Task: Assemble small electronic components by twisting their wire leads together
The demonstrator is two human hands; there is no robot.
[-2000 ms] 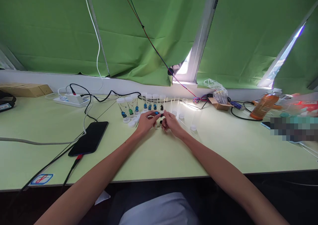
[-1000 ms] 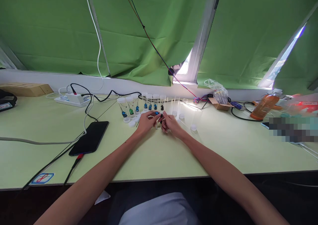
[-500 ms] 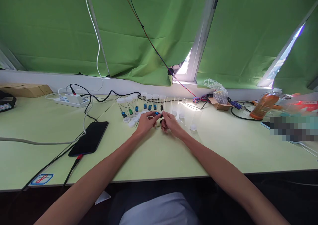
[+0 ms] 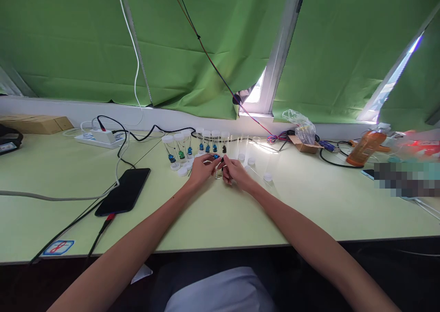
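Note:
My left hand (image 4: 202,168) pinches a small blue piece (image 4: 216,156) between thumb and fingertips. Close against it, my right hand (image 4: 234,170) is closed at the fingertips on a small black piece (image 4: 222,159); whether the two pieces are joined I cannot tell. Below the fingers shows a thin bent metal piece (image 4: 217,178), partly hidden. Behind and left of my hands stand several clear tubes with blue contents, one of them a tube with a green item (image 4: 181,154). Another upright tube (image 4: 224,142) holds something dark. White caps (image 4: 182,171) lie beside my left hand.
To the right are clear tubes with white caps (image 4: 267,177). A black phone (image 4: 123,192) with a cable lies at left, before a white power strip (image 4: 99,140). Farther right are a small cardboard box (image 4: 304,145) and an orange drink bottle (image 4: 366,147).
Both hands stay almost in place, with slight movement of the fingertips around the small blue and black pieces. The tubes stand as before.

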